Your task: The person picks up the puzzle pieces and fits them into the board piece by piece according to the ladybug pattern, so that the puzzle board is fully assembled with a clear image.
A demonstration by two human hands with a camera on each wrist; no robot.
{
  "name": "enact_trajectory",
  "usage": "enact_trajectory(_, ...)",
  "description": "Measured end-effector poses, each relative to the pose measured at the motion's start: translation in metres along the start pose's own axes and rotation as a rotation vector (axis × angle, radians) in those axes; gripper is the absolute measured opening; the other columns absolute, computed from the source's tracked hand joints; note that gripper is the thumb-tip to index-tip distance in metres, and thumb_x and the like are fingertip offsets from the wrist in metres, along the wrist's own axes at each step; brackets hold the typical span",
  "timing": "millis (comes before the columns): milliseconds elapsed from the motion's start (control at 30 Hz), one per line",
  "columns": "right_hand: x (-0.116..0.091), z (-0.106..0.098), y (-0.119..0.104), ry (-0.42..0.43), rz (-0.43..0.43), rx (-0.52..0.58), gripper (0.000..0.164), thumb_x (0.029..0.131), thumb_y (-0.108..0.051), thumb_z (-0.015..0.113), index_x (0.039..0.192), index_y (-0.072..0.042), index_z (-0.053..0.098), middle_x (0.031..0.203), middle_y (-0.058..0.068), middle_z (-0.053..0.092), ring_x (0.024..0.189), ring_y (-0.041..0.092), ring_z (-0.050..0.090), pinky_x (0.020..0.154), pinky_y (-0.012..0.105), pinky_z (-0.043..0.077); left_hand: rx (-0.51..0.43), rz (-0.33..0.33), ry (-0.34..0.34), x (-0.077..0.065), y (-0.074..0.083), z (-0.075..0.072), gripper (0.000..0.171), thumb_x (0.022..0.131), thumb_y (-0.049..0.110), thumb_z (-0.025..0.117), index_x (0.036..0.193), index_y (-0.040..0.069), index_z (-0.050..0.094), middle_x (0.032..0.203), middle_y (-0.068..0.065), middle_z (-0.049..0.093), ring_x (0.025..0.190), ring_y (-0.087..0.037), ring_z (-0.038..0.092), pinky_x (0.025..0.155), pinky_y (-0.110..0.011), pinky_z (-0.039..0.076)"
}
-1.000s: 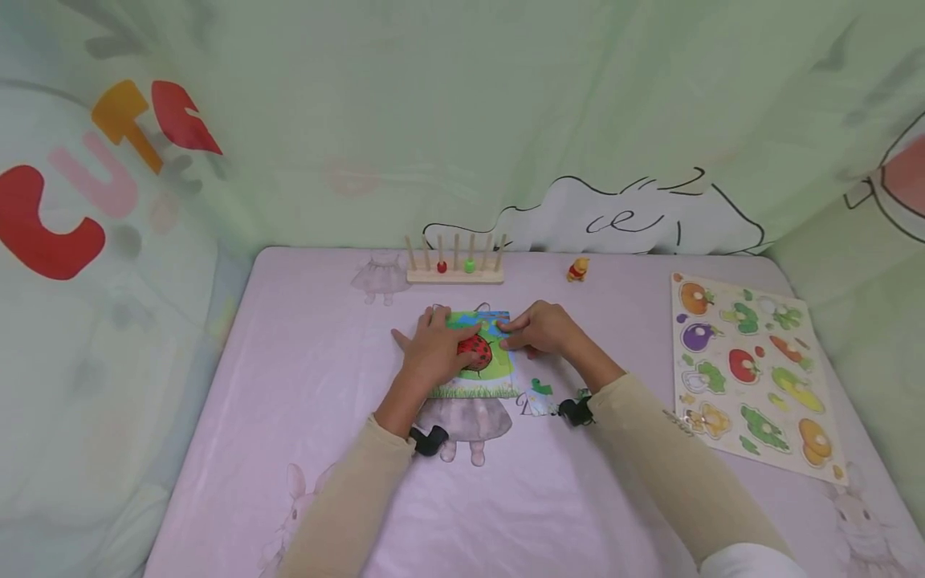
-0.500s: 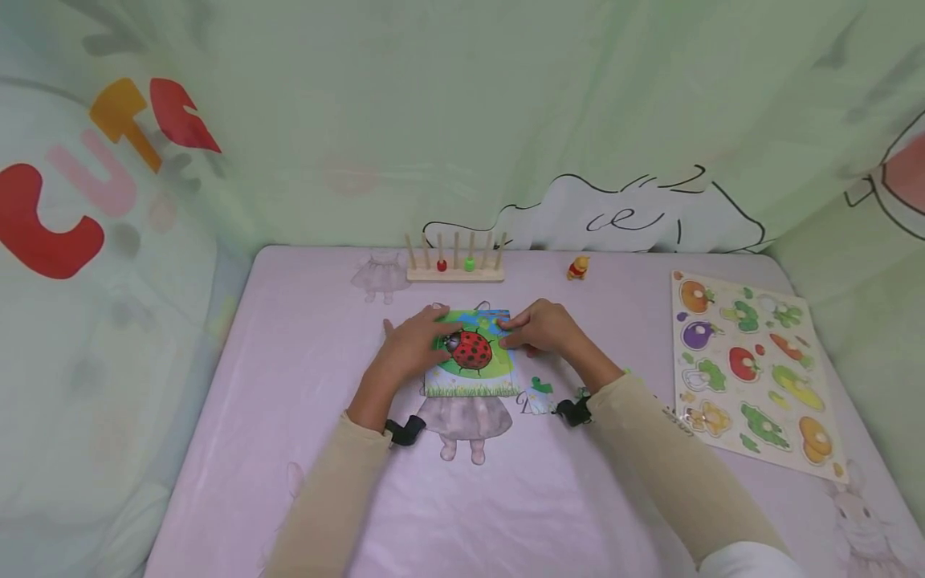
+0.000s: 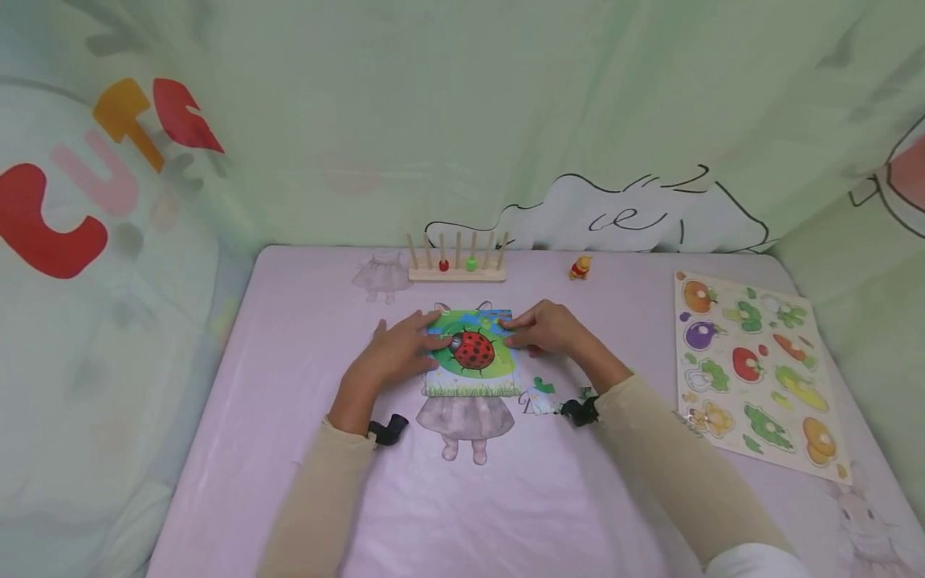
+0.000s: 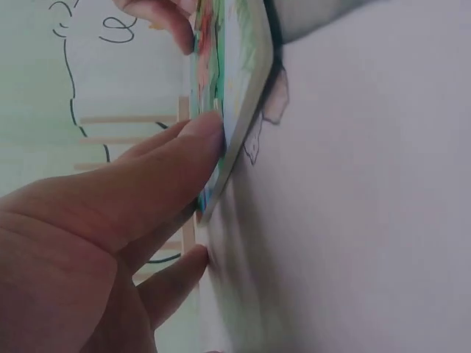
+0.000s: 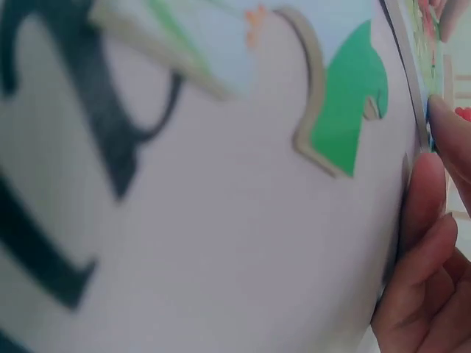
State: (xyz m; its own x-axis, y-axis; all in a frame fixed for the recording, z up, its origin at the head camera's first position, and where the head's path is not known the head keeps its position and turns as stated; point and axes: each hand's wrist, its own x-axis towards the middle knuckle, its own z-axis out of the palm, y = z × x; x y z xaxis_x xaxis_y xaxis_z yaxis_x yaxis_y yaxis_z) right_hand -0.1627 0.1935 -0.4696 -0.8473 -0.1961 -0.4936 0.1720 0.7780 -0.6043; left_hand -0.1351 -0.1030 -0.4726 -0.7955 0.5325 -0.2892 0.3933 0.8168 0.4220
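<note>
A square ladybug jigsaw puzzle (image 3: 473, 353) lies flat in the middle of the cloth-covered table. My left hand (image 3: 390, 353) is at its left side, fingers extended, with fingertips on the picture's edge. In the left wrist view, the thumb (image 4: 199, 140) rests along the rim of the puzzle board (image 4: 250, 95). On the far right edge, my right hand (image 3: 551, 327) holds the puzzle between thumb and forefinger, its other fingers curled beneath. Nearer me, right of the board, lies a loose green-and-white puzzle piece (image 3: 540, 398); its green part (image 5: 346, 110) shows in the right wrist view.
Behind the puzzle stands a wooden peg rack (image 3: 457, 275) with a red and a green bead. A small bear figure (image 3: 580, 268) is to its right. A vegetable peg board (image 3: 759, 369) lies far right. More puzzle pieces (image 3: 587, 392) show beside the right wrist.
My left hand has drawn back leftward off the picture to its left edge, uncovering the ladybug. The right hand stays at the right edge.
</note>
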Motion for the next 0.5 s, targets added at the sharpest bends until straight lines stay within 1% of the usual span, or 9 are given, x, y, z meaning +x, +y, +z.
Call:
enact_trajectory(100, 0.000, -0.003, 0.004, -0.040, -0.034, -0.009, 0.047, 0.088, -0.034, 0.081, 0.132, -0.025, 0.069, 0.062, -0.001, 0.067, 0.057, 0.012, 0.058, 0.067, 0.028, 0.044, 0.002, 0.014, 0.000, -0.002, -0.003, 0.000, 0.051, 0.095, 0.036, 0.071, 0.145, 0.036, 0.057, 0.170, 0.005, 0.026, 0.159, -0.027, 0.020, 0.119, -0.074, 0.013)
enact_trajectory(200, -0.003, -0.007, 0.007, -0.067, -0.077, -0.030, 0.052, 0.089, -0.036, 0.079, 0.138, -0.026, 0.065, 0.065, 0.001, 0.066, 0.062, 0.013, 0.057, 0.069, 0.029, 0.042, -0.004, 0.023, 0.007, -0.001, -0.004, 0.001, 0.050, 0.096, 0.037, 0.070, 0.144, 0.037, 0.057, 0.170, 0.006, 0.025, 0.159, -0.025, 0.020, 0.119, -0.073, 0.013)
enact_trajectory(267, -0.007, -0.009, 0.009, -0.074, -0.126, -0.056, 0.055, 0.091, -0.036, 0.078, 0.142, -0.025, 0.062, 0.074, 0.001, 0.067, 0.068, 0.015, 0.056, 0.070, 0.030, 0.041, -0.004, 0.026, 0.013, -0.001, -0.005, 0.002, 0.050, 0.096, 0.037, 0.070, 0.144, 0.038, 0.056, 0.170, 0.006, 0.025, 0.159, -0.024, 0.020, 0.119, -0.073, 0.013)
enact_trajectory(367, -0.013, -0.012, 0.013, -0.063, -0.200, -0.110, 0.056, 0.092, -0.034, 0.077, 0.144, -0.023, 0.060, 0.088, 0.001, 0.069, 0.078, 0.016, 0.055, 0.073, 0.031, 0.041, 0.002, 0.021, 0.024, 0.000, -0.006, 0.003, 0.049, 0.096, 0.038, 0.070, 0.143, 0.039, 0.057, 0.170, 0.008, 0.026, 0.158, -0.024, 0.022, 0.119, -0.073, 0.015)
enact_trajectory(433, -0.017, -0.012, 0.017, -0.050, -0.256, -0.148, 0.054, 0.092, -0.032, 0.077, 0.142, -0.019, 0.063, 0.097, -0.001, 0.071, 0.085, 0.016, 0.057, 0.076, 0.031, 0.045, 0.006, 0.014, 0.035, 0.000, -0.006, 0.004, 0.048, 0.096, 0.038, 0.071, 0.142, 0.040, 0.058, 0.169, 0.008, 0.027, 0.157, -0.024, 0.025, 0.118, -0.074, 0.017)
enact_trajectory(500, -0.021, -0.013, 0.021, -0.040, -0.285, -0.178, 0.049, 0.092, -0.031, 0.077, 0.138, -0.018, 0.066, 0.099, -0.002, 0.072, 0.089, 0.016, 0.059, 0.080, 0.031, 0.047, 0.006, 0.009, 0.046, 0.000, -0.006, 0.004, 0.047, 0.095, 0.037, 0.072, 0.140, 0.040, 0.060, 0.169, 0.007, 0.029, 0.156, -0.026, 0.029, 0.117, -0.075, 0.019)
